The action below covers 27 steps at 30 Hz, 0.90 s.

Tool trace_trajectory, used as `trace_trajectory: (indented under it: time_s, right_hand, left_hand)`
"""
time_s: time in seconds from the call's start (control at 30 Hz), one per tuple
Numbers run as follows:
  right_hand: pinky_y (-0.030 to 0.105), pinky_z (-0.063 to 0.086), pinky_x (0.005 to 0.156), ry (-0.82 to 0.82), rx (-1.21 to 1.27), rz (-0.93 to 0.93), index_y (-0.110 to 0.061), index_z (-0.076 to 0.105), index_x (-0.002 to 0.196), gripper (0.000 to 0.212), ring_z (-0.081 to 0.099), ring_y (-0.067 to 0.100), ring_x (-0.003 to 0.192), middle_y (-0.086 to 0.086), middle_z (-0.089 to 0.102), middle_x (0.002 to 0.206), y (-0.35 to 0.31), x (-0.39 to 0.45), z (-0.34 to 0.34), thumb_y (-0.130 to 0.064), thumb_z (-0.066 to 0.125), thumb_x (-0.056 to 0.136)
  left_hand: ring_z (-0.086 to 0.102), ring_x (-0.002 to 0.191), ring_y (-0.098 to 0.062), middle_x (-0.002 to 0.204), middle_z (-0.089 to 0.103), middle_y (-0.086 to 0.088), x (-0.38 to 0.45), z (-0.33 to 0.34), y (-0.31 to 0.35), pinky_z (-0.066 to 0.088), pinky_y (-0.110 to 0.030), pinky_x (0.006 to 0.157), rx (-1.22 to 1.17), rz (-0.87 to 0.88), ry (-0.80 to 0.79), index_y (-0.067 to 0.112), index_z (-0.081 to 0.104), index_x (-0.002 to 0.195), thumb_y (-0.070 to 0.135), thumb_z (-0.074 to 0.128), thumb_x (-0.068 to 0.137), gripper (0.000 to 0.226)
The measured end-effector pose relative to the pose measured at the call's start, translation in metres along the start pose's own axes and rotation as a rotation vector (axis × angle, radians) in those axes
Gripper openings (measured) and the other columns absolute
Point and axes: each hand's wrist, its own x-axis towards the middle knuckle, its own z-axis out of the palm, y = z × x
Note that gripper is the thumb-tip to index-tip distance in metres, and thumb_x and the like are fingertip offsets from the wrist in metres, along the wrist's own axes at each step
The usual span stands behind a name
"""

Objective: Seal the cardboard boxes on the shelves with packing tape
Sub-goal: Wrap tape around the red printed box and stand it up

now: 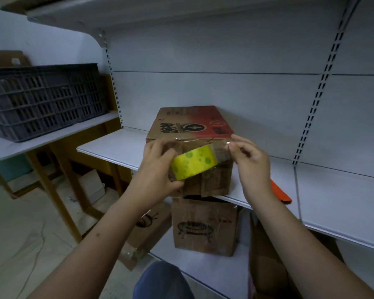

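The left hand [158, 167] grips a yellow-green roll of clear packing tape [193, 162], fingers curled round it, before the brown-and-red printed cardboard box [192, 126] on the white metal shelf [311, 186] (1 box). The right hand [249, 160] pinches the tape's free end [221, 147].

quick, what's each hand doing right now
Left hand: closed around the roll of tape.
Right hand: pinching the free end of the tape, in front of the box.
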Motion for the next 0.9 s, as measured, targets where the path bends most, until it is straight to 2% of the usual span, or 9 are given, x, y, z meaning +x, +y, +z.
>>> trace_trajectory:
  time_s: [0.07, 0.13, 0.2, 0.3, 0.4, 0.5, 0.67, 0.8, 0.9]
  right_hand:
    - [0.039, 0.046, 0.105, -0.020, -0.029, -0.011, -0.035, 0.075, 0.075, 0.021, 0.055, 0.005, 0.119, -0.011, 0.060, 0.125, 0.001, -0.008, 0.003, -0.023, 0.069, 0.091]
    - [0.012, 0.042, 0.098, -0.016, -0.059, -0.026, -0.030, 0.071, 0.076, 0.022, 0.052, -0.006, 0.115, -0.004, 0.053, 0.131, 0.002, -0.018, 0.006, -0.015, 0.069, 0.091]
    - [0.003, 0.038, 0.092, 0.004, -0.088, -0.004, -0.028, 0.071, 0.078, 0.017, 0.052, -0.002, 0.116, -0.006, 0.050, 0.133, 0.009, -0.029, 0.010, -0.014, 0.069, 0.089]
    - [0.007, 0.038, 0.096, 0.032, -0.095, 0.015, -0.030, 0.071, 0.084, 0.015, 0.050, -0.004, 0.122, -0.012, 0.050, 0.139, 0.022, -0.041, 0.016, -0.017, 0.068, 0.090]
    - [0.001, 0.039, 0.091, 0.048, -0.060, 0.016, -0.031, 0.070, 0.093, 0.015, 0.050, -0.009, 0.120, -0.016, 0.049, 0.142, 0.025, -0.050, 0.022, -0.016, 0.065, 0.093]
    - [0.000, 0.039, 0.090, 0.064, -0.025, 0.043, -0.030, 0.070, 0.094, 0.016, 0.048, -0.011, 0.118, -0.014, 0.051, 0.141, 0.029, -0.054, 0.023, -0.016, 0.062, 0.095]
    - [0.000, 0.041, 0.090, 0.153, -0.010, 0.072, -0.033, 0.067, 0.090, 0.022, 0.053, -0.002, 0.120, -0.008, 0.056, 0.138, 0.031, -0.052, 0.033, -0.012, 0.061, 0.095]
    - [0.008, 0.048, 0.090, 0.211, -0.028, 0.062, -0.033, 0.066, 0.090, 0.021, 0.054, -0.015, 0.106, -0.010, 0.058, 0.134, 0.033, -0.052, 0.039, -0.014, 0.061, 0.096]
    - [0.006, 0.048, 0.083, 0.256, -0.030, 0.079, -0.023, 0.070, 0.093, 0.014, 0.058, -0.015, 0.097, -0.009, 0.065, 0.126, 0.037, -0.048, 0.041, -0.017, 0.058, 0.098]
  left_hand:
    - [0.025, 0.140, -0.023, 0.151, 0.035, -0.004, -0.004, 0.007, -0.002, 0.037, -0.037, 0.108, -0.021, -0.061, 0.061, 0.019, 0.054, 0.101, 0.025, 0.083, 0.074, 0.040]
    - [0.024, 0.144, -0.027, 0.155, 0.030, -0.006, -0.013, 0.019, -0.005, 0.040, -0.044, 0.110, -0.027, -0.107, 0.119, 0.017, 0.052, 0.102, 0.016, 0.081, 0.075, 0.040]
    - [0.025, 0.147, -0.032, 0.161, 0.018, -0.005, -0.025, 0.031, -0.008, 0.044, -0.052, 0.107, -0.031, -0.144, 0.180, 0.017, 0.048, 0.108, 0.007, 0.076, 0.076, 0.044]
    - [0.060, 0.117, -0.034, 0.166, 0.010, -0.007, -0.037, 0.045, -0.011, 0.057, -0.045, 0.073, -0.054, -0.195, 0.288, 0.023, 0.040, 0.114, 0.008, 0.065, 0.088, 0.039]
    - [0.067, 0.090, -0.030, 0.167, 0.015, -0.005, -0.039, 0.057, -0.019, 0.054, -0.041, 0.060, -0.094, -0.233, 0.335, 0.024, 0.040, 0.117, 0.022, 0.055, 0.097, 0.025]
    - [0.065, 0.090, -0.025, 0.167, 0.011, -0.004, -0.037, 0.065, -0.026, 0.052, -0.036, 0.060, -0.070, -0.253, 0.323, 0.024, 0.042, 0.123, 0.025, 0.056, 0.094, 0.032]
    - [0.059, 0.107, -0.024, 0.163, 0.014, -0.006, -0.034, 0.063, -0.026, 0.057, -0.033, 0.066, -0.050, -0.273, 0.307, 0.012, 0.047, 0.121, 0.002, 0.070, 0.083, 0.045]
    - [0.050, 0.101, -0.003, 0.151, 0.035, -0.008, -0.038, 0.049, -0.042, 0.049, -0.022, 0.065, -0.093, -0.209, 0.358, 0.009, 0.048, 0.112, -0.007, 0.071, 0.078, 0.043]
    - [0.040, 0.111, 0.014, 0.144, 0.044, -0.009, -0.036, 0.047, -0.048, 0.042, -0.007, 0.085, -0.237, -0.279, 0.455, 0.010, 0.048, 0.130, -0.008, 0.063, 0.080, 0.055]
